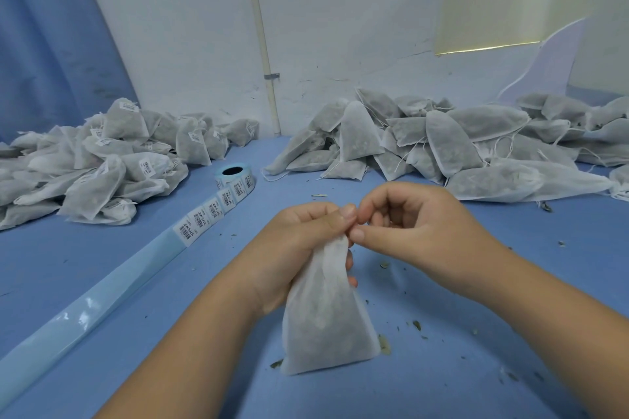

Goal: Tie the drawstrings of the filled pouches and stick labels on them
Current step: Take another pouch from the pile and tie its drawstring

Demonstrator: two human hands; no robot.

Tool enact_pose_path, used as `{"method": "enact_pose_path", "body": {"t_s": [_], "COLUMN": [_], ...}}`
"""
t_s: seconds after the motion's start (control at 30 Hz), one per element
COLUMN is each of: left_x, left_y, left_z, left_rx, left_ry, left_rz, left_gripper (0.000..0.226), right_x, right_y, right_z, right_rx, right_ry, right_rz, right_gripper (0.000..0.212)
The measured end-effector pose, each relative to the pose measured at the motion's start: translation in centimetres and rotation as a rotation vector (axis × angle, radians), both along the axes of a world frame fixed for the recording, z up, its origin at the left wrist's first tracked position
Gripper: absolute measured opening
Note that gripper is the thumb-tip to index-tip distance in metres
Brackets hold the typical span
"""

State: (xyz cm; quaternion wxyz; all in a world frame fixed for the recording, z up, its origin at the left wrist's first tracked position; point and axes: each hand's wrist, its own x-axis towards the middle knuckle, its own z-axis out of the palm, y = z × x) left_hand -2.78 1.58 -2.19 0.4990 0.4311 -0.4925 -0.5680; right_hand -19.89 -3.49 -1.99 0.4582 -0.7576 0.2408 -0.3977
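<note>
A filled white mesh pouch [326,323] stands upright on the blue table [476,333], near the front centre. My left hand [299,245] grips its gathered neck. My right hand [412,224] meets it at the top, thumb and forefinger pinching at the pouch's mouth; the drawstring itself is too thin to make out there. A roll of barcode labels [235,177] lies at the back centre-left, its strip running out toward the front left.
A heap of labelled pouches [102,160] fills the left of the table. A heap of unlabelled pouches with loose strings [452,143] lies at the back right. Bare backing strip [85,309] crosses the front left. Herb crumbs dot the table. A wall stands behind.
</note>
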Motion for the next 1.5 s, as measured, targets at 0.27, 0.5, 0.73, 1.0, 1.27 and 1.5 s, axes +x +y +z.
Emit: {"method": "enact_pose_path", "body": {"t_s": [0.27,0.5,0.73,1.0,1.27,1.5], "left_x": [0.3,0.3,0.4,0.8,0.2,-0.3], "left_y": [0.2,0.2,0.1,0.4,0.1,0.1], "left_z": [0.1,0.0,0.1,0.3,0.1,0.0], "left_rx": [-0.140,-0.103,-0.119,-0.105,-0.155,-0.114], "left_ry": [-0.424,-0.570,-0.573,-0.493,-0.511,-0.365], "left_rz": [0.052,0.084,0.064,0.031,0.164,0.173], "left_gripper": [0.024,0.038,0.039,0.015,0.026,0.026], "right_x": [-0.3,-0.4,-0.7,-0.8,-0.8,-0.2], "right_y": [-0.5,-0.6,-0.9,-1.6,-1.3,-0.2], "right_z": [-0.1,0.0,-0.1,-0.3,-0.2,0.3], "right_rx": [0.022,0.074,0.084,0.097,0.113,0.116], "right_ry": [0.204,0.277,0.294,0.277,0.252,0.100], "right_rz": [0.007,0.054,0.101,0.101,0.076,-0.010], "right_gripper": [0.009,0.010,0.008,0.012,0.012,0.009]}}
